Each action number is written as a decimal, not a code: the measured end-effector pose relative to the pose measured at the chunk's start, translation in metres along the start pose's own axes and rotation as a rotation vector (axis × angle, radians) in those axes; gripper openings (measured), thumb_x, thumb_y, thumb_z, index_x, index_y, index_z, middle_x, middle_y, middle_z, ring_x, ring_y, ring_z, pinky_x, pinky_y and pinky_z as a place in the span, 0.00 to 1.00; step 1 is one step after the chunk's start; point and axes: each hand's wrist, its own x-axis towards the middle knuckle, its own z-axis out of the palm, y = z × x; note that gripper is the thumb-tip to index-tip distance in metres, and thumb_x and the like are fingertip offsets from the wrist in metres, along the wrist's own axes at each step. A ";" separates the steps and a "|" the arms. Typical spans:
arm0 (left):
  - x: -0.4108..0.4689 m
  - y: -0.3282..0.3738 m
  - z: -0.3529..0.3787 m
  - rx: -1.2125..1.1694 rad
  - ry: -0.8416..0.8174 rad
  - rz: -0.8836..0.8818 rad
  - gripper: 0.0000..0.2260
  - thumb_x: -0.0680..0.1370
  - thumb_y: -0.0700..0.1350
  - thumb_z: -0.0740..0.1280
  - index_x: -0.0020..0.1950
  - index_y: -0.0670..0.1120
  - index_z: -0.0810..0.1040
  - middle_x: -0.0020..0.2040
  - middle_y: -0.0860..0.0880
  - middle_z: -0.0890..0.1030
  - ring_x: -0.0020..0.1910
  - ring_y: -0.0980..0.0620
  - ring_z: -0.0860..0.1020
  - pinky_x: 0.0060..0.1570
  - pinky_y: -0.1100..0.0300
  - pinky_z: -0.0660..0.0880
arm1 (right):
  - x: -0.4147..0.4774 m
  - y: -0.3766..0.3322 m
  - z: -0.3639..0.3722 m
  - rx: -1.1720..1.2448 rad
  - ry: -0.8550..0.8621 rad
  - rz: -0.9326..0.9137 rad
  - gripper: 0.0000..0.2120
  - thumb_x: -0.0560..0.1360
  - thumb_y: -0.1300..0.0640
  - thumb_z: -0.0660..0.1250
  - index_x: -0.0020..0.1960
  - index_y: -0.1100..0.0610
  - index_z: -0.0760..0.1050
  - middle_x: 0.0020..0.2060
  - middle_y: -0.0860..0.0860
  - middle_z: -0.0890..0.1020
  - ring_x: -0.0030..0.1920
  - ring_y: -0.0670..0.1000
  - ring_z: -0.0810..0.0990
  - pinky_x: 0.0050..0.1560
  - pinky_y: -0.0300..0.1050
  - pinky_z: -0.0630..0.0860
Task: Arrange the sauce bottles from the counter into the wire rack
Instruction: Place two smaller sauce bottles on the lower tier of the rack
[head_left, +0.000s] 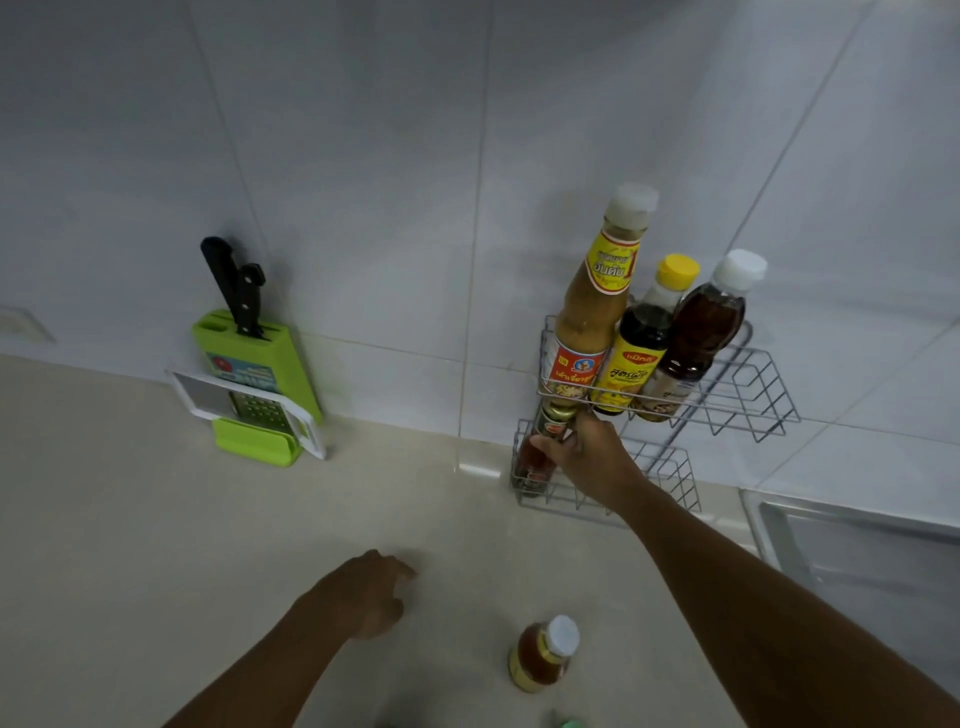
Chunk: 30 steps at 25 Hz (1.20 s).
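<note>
A two-tier wire rack hangs on the tiled wall above the counter. Its upper tier holds three bottles: a tall tan sauce bottle with a white cap, a dark bottle with a yellow cap, and a dark brown bottle with a white cap. My right hand is closed around a small red sauce bottle standing at the left end of the lower tier. My left hand rests on the counter, fingers loosely curled, holding nothing. Another small amber bottle with a white cap stands on the counter near me.
A green knife block with a black-handled knife leans against the wall at left, with a white-framed grater in front of it. A steel sink edge lies at right. A green object peeks in at the bottom edge.
</note>
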 end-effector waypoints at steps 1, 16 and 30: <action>0.001 0.001 0.000 0.010 0.013 -0.001 0.25 0.79 0.53 0.64 0.76 0.57 0.67 0.72 0.45 0.71 0.71 0.47 0.73 0.70 0.60 0.67 | 0.002 -0.001 0.001 0.008 -0.010 0.011 0.15 0.78 0.52 0.72 0.60 0.54 0.72 0.55 0.54 0.81 0.47 0.50 0.80 0.46 0.39 0.75; -0.027 0.000 0.005 -0.011 0.023 -0.017 0.23 0.78 0.53 0.64 0.74 0.56 0.70 0.71 0.45 0.73 0.69 0.47 0.74 0.68 0.62 0.68 | -0.053 0.035 -0.009 0.081 0.092 0.102 0.28 0.78 0.61 0.70 0.75 0.52 0.67 0.64 0.50 0.78 0.45 0.48 0.84 0.35 0.33 0.77; -0.118 0.138 -0.060 -0.134 -0.058 0.324 0.26 0.78 0.37 0.65 0.75 0.53 0.69 0.71 0.48 0.76 0.67 0.48 0.76 0.63 0.56 0.75 | -0.199 0.017 0.013 -0.124 -0.161 -0.214 0.11 0.72 0.53 0.73 0.54 0.48 0.81 0.48 0.46 0.85 0.43 0.45 0.82 0.50 0.49 0.82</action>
